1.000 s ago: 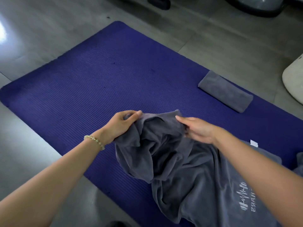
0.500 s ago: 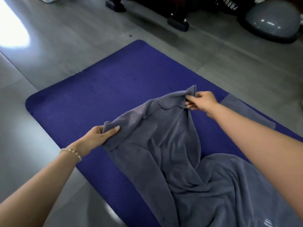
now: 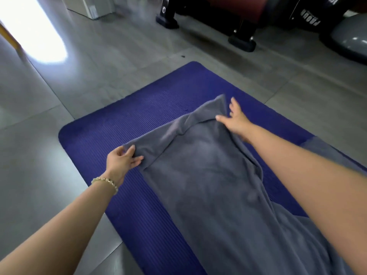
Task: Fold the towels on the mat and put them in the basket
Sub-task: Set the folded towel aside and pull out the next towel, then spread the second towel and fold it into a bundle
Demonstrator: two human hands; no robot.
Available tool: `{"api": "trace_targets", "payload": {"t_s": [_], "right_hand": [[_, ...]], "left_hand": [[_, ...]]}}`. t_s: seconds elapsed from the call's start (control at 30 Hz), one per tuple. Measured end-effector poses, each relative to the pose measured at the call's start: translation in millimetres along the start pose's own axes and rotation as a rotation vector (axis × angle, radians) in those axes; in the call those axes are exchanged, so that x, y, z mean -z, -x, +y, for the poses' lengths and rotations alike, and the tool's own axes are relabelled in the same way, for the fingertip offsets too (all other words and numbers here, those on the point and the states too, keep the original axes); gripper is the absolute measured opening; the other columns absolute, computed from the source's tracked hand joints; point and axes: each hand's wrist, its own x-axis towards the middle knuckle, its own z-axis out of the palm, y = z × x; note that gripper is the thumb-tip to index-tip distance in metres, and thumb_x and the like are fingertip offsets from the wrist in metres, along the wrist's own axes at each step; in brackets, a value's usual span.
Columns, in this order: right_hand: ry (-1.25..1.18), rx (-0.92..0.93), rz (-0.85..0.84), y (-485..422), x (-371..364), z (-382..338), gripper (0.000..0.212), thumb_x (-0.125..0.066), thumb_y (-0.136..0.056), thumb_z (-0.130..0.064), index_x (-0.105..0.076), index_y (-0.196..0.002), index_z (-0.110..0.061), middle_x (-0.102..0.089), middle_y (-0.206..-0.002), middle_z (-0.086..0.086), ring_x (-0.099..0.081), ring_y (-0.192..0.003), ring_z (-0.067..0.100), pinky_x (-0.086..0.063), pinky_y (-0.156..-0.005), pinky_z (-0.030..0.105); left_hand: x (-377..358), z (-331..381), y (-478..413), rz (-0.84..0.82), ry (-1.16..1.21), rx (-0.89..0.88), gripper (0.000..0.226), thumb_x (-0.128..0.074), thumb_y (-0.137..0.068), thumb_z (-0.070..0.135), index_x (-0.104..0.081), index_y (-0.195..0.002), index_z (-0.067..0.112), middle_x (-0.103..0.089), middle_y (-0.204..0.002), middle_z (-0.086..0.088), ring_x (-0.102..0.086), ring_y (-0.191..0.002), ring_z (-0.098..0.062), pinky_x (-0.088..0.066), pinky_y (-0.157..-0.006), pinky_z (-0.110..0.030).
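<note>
A grey towel (image 3: 208, 175) is being spread lengthwise on the blue mat (image 3: 119, 120), which is lying on the grey tiled floor (image 3: 99, 66). The towel's far edge is being held up a little between the two hands, so that it is sagging in a fold across the middle, while the rest of the cloth is resting flat on the mat and running off the lower edge of the view.

The far left corner is being pinched by the left hand (image 3: 123, 159), whose thumb and curled fingers are closed over the cloth edge. A beaded bracelet (image 3: 105, 182) is being worn on that wrist. The right hand (image 3: 236, 120) is being kept open, with its fingers straight and spread. Its thumb is touching the towel just beside the far right corner, which is standing up, and nothing is seen to be gripped by it.

A second grey towel (image 3: 317, 144) is lying on the mat to the right, partly hidden by the right forearm. Black equipment feet (image 3: 241, 43) are standing on the floor beyond the mat.
</note>
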Motion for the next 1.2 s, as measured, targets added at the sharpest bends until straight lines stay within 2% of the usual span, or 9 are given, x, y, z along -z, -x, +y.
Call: {"api": "trace_targets", "payload": {"t_s": [0.17,0.27,0.4,0.63,0.73,0.87,0.97,1.1,1.2], "right_hand": [[0.214,-0.118,-0.071,33.3,-9.0,92.3,0.08,-0.068,-0.087,-0.026,-0.021,-0.151,-0.019,-0.026,-0.157,0.004,-0.028,-0.143,0.021,-0.024,-0.115,0.031],[0.339,-0.147,-0.018,51.1,-4.5,133.5,0.072,-0.071,-0.085,-0.024,-0.034,-0.146,-0.012,-0.031,-0.153,0.011,-0.031,-0.141,0.024,-0.024,-0.114,0.031],[0.39,-0.184,0.15,68.9,6.7,159.3,0.073,-0.073,-0.083,-0.027,-0.037,-0.144,-0.012,-0.032,-0.152,0.014,-0.031,-0.14,0.03,-0.026,-0.115,0.044],[0.273,-0.446,0.199,85.7,35.4,187.5,0.047,-0.073,-0.084,-0.026,-0.057,-0.12,0.0,-0.058,-0.123,0.018,-0.057,-0.105,0.03,-0.046,-0.086,0.034],[0.179,-0.483,0.091,92.7,47.6,188.1,0.016,-0.07,-0.086,-0.019,-0.059,-0.088,-0.008,-0.06,-0.088,0.008,-0.054,-0.075,0.018,-0.039,-0.057,0.025],[0.071,-0.257,0.364,82.4,75.1,184.6,0.036,-0.072,-0.085,-0.016,-0.039,-0.069,-0.018,-0.049,-0.071,0.001,-0.045,-0.069,0.018,-0.035,-0.058,0.02],[-0.158,-0.243,0.386,79.3,97.4,182.4,0.028,-0.076,-0.081,-0.023,-0.048,-0.085,-0.023,-0.063,-0.093,0.004,-0.058,-0.088,0.019,-0.045,-0.081,0.031],[0.152,-0.359,0.16,122.0,144.4,214.0,0.035,-0.072,-0.084,-0.027,-0.057,-0.112,-0.011,-0.057,-0.11,0.005,-0.054,-0.102,0.017,-0.042,-0.089,0.028],[0.325,-0.465,0.125,177.0,177.3,260.2,0.046,-0.074,-0.081,-0.033,-0.057,-0.116,-0.008,-0.058,-0.114,0.009,-0.055,-0.102,0.018,-0.044,-0.094,0.032]], "left_hand": [[15.9,-55.6,-6.0,0.106,-0.309,0.149,0.054,-0.062,-0.092,0.025,-0.038,-0.136,0.005,-0.056,-0.113,-0.011,-0.061,-0.084,-0.021,-0.055,-0.072,-0.031],[9.0,-68.9,8.2,0.066,-0.677,-0.093,0.062,-0.065,-0.089,0.03,-0.037,-0.14,0.01,-0.044,-0.134,-0.01,-0.049,-0.121,-0.029,-0.043,-0.097,-0.038],[-14.9,-83.2,31.7,-0.248,-1.067,-0.471,0.061,-0.058,-0.09,0.046,-0.038,-0.143,0.025,-0.038,-0.146,0.0,-0.032,-0.135,-0.024,-0.032,-0.111,-0.039],[-51.0,-116.1,65.6,-0.622,-1.458,-0.286,0.108,-0.008,-0.055,0.087,0.002,-0.151,0.039,0.021,-0.159,0.001,0.022,-0.145,-0.029,0.01,-0.116,-0.045],[-54.6,-110.6,63.3,-0.626,-1.523,-0.239,0.09,-0.021,-0.075,0.082,0.004,-0.151,0.04,0.021,-0.159,0.0,0.022,-0.145,-0.029,0.009,-0.117,-0.046],[-61.2,-109.4,66.0,-0.613,-1.555,-0.229,0.08,-0.032,-0.087,0.072,0.003,-0.151,0.039,0.021,-0.159,0.0,0.021,-0.145,-0.029,0.006,-0.118,-0.047],[-70.8,-107.6,66.7,-0.574,-1.554,-0.171,0.081,-0.035,-0.086,0.072,-0.004,-0.152,0.035,0.015,-0.16,-0.002,0.016,-0.146,-0.031,-0.002,-0.119,-0.051],[-109.1,-108.7,83.5,-0.43,-1.547,-0.343,0.074,-0.039,-0.089,0.066,-0.025,-0.144,0.018,-0.016,-0.155,-0.009,-0.015,-0.143,-0.03,-0.02,-0.116,-0.044],[-159.7,-115.4,116.2,-0.585,-1.424,-0.596,0.077,-0.032,-0.087,0.067,-0.031,-0.144,0.016,-0.025,-0.153,-0.004,-0.023,-0.142,-0.024,-0.018,-0.114,-0.033]]}}
